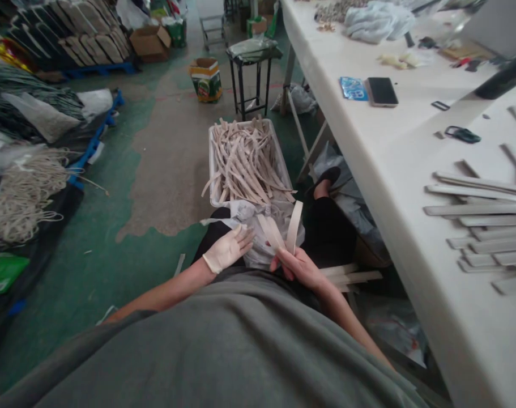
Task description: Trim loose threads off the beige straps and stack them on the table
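- Beige strips [271, 232] stand up from my right hand [300, 266], above my lap, nearer to me than the white tub's [212, 195] near edge.
- My right grip is pinched on their lower ends. One strip curves apart from the rest; a loose pinch could let it slide out and drop.
- My left hand [230, 248] is turned palm up, fingers apart, with nothing clamped that I can see. Its pale glove [215, 260] could dull my touch, so I might miss a thin edge.
- A plastic bag [258, 258] covers part of my lap; its slack folds could snag a strip or hide a fallen one.
- Heaped strips [244, 158] cross each other in the tub, some poking past its left edge and near right corner. Tugging one could drag others to the floor.
- Pale strips [359, 276] jut out beside my right forearm, near the table's [393, 221] left edge; a careless elbow could knock them.
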The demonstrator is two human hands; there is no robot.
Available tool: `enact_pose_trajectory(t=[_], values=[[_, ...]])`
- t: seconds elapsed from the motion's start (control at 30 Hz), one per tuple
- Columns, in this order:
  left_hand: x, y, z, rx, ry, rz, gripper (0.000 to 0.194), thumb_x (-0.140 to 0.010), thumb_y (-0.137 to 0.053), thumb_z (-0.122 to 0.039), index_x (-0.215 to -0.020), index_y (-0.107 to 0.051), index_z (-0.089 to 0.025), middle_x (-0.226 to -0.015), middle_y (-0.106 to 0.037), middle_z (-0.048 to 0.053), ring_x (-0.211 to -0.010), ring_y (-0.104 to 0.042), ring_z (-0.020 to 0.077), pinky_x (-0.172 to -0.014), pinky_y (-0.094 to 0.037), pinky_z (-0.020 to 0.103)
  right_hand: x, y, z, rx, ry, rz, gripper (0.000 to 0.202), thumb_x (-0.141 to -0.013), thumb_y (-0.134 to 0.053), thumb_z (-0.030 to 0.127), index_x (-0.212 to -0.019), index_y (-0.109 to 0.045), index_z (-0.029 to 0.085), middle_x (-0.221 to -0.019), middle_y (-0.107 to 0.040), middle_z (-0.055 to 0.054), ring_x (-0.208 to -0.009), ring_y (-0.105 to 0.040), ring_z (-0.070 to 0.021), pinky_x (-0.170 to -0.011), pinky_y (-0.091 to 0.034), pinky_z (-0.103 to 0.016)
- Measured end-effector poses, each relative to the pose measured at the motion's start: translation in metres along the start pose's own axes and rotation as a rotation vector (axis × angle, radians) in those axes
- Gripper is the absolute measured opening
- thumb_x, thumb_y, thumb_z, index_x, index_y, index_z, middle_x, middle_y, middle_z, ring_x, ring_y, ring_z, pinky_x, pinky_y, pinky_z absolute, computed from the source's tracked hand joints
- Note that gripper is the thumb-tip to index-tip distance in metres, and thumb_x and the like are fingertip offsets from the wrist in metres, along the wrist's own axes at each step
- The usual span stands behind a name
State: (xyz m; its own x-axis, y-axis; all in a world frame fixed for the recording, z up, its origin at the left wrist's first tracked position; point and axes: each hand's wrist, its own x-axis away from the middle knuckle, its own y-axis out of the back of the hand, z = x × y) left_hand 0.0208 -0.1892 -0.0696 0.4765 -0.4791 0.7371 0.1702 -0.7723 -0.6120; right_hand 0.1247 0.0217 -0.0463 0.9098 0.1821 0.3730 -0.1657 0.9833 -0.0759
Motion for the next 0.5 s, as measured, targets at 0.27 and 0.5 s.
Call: enact_pose_trajectory(t=[0.27,0.5], values=[[-0.005,-0.019,-0.017,0.011,-0.134,-0.046,0.008,-0.092,-0.065,-0.02,-0.088,-0.067,-0.013,-0.085,-0.072,0.004,-0.072,-0.07,0.0131,-0.07,-0.057,0.026,0.017,-0.01,-0.023,-0.059,-0.134,0.077,0.048,-0.087,-0.06,0.064,-0.076,-0.072,0.018,-0.064,-0.061,-0.002,-0.048,-0.046,-0.012,-0.048,-0.037,-0.027],[0.003,-0.021,-0.005,0.03,-0.199,0.035,0.012,-0.083,-0.074,-0.017,-0.081,-0.063,-0.014,-0.072,-0.066,0.0,-0.065,-0.066,0.0116,-0.068,-0.056,0.026,-0.01,-0.001,-0.023,-0.53,-0.028,-0.428,0.034,-0.077,-0.069,0.06,-0.084,-0.066,0.027,-0.097,-0.071,-0.001,-0.043,-0.029,-0.006,-0.053,-0.05,-0.029]])
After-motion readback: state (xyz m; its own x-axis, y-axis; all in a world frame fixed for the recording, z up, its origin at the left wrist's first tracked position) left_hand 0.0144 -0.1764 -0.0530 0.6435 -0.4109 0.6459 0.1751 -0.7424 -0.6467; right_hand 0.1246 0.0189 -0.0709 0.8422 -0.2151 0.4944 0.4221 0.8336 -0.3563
